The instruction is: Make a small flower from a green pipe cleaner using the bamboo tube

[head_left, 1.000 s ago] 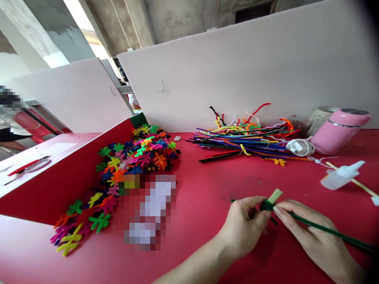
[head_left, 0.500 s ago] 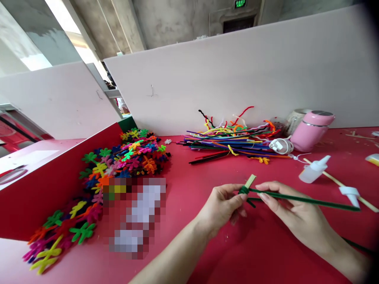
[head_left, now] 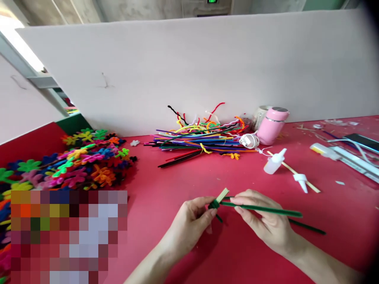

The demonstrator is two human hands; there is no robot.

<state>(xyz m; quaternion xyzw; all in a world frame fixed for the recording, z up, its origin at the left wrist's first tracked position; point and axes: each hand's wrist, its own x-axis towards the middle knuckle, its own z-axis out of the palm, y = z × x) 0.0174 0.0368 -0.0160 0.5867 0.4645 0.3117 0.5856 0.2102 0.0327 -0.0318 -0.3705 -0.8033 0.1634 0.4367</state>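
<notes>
Between thumb and fingers, my left hand (head_left: pixel 197 219) pinches a flat pale wooden stick (head_left: pixel 223 194) where dark green pipe cleaner is wound around it. Only the stick's upper end shows above the coil; the rest is hidden in the hand. From the coil a long dark green pipe cleaner (head_left: pixel 266 209) runs right, and my right hand (head_left: pixel 263 223) is closed on it by thumb and fingertips. Another green length (head_left: pixel 308 227) passes behind the right hand and sticks out beyond it. A short green end points down below the coil.
Colourful pipe-cleaner flowers (head_left: pixel 74 169) are heaped at left by a red panel (head_left: pixel 26 136). Loose pipe cleaners (head_left: pixel 189 142) lie at the back, beside a pink bottle (head_left: pixel 272 126). A glue bottle (head_left: pixel 274 162), thin stick and white nozzle cap (head_left: pixel 301 182) lie at right. Part is pixelated.
My view has turned right, bringing the table's right side into sight. The right hand keeps its pinch on the green pipe cleaner, whose free ends have swung; the left grip is unchanged.
</notes>
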